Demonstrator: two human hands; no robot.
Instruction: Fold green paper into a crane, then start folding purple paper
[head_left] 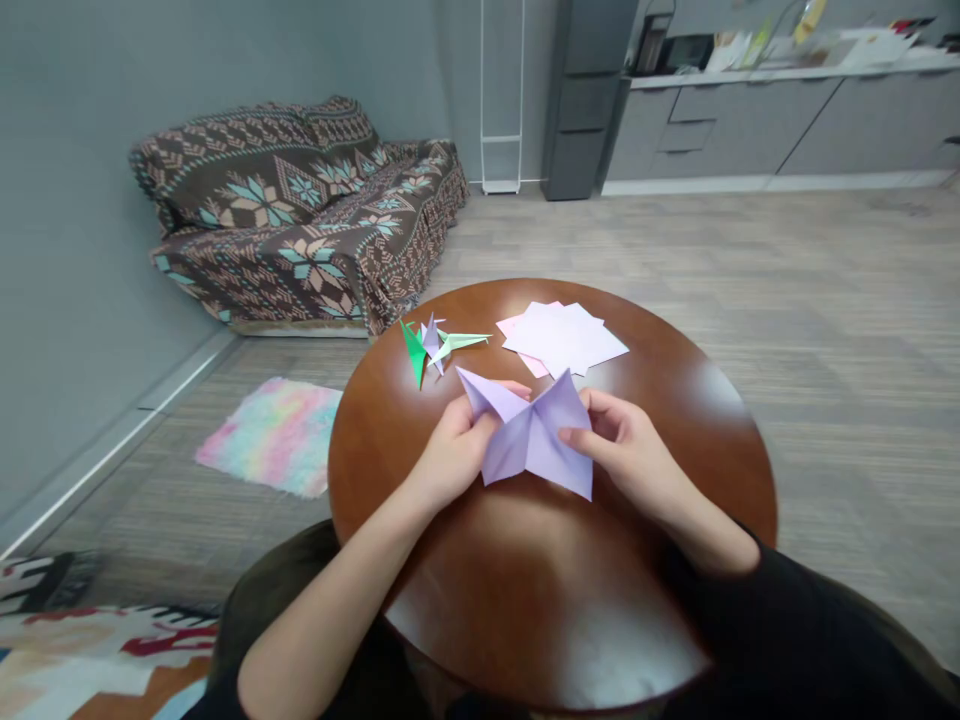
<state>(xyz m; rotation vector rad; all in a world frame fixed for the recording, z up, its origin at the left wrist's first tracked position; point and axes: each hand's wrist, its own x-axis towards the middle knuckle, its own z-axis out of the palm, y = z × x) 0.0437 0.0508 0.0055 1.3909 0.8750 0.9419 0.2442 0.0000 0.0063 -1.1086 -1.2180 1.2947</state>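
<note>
Between my two hands is a lilac sheet of origami paper (551, 435), creased and partly folded so its corners stand out around a pinched-in middle. My left hand (466, 440) grips its left side, thumb in front and some fingers hidden behind the paper. On the right edge my right hand (619, 440) pinches the sheet between thumb and fingers. The paper is held above the round brown table (517, 590). Beyond my left hand lie folded paper cranes: a green one (415, 355), a purple one (432, 340) and a pale green one (457, 342).
A fanned stack of pale pink and white paper sheets (562, 335) lies at the table's far side. Past the table stand a sofa with a patterned cover (300, 220), a grey fridge (589, 100) and kitchen cabinets (750, 130). A pastel fluffy rug (274, 435) is on the floor at left.
</note>
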